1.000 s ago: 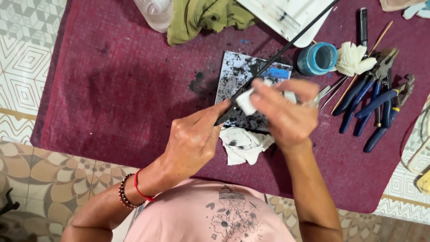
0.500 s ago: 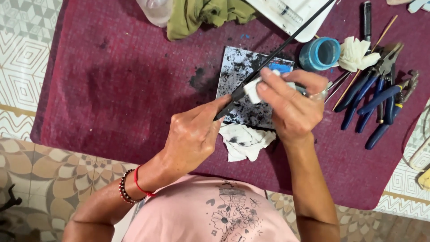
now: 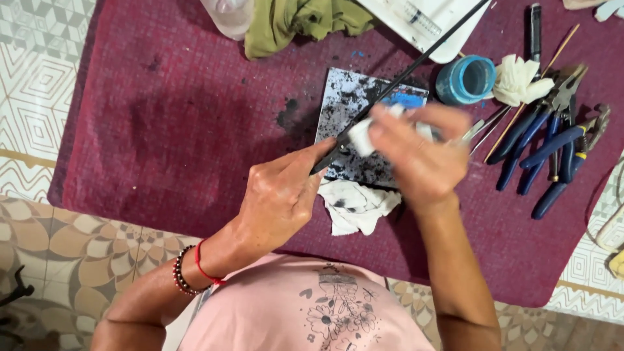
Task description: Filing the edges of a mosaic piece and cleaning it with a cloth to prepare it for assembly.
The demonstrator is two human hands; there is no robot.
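Over the stained tile (image 3: 354, 123) the left hand (image 3: 279, 198) pinches a thin black rod (image 3: 416, 62); the right hand (image 3: 422, 153), blurred, clasps a white wad (image 3: 361, 135) round that rod.

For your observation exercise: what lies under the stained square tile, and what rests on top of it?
Under the tile lies the maroon mat. Over it, the left hand holds a thin black rod and the right hand a white wad. They cover the tile's middle.

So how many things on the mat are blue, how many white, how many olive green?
Blue: 2, the blue-handled pliers and blue jar
White: 3, stained tissue, crumpled wad, tray
Olive green: 1, cloth
Total: 6
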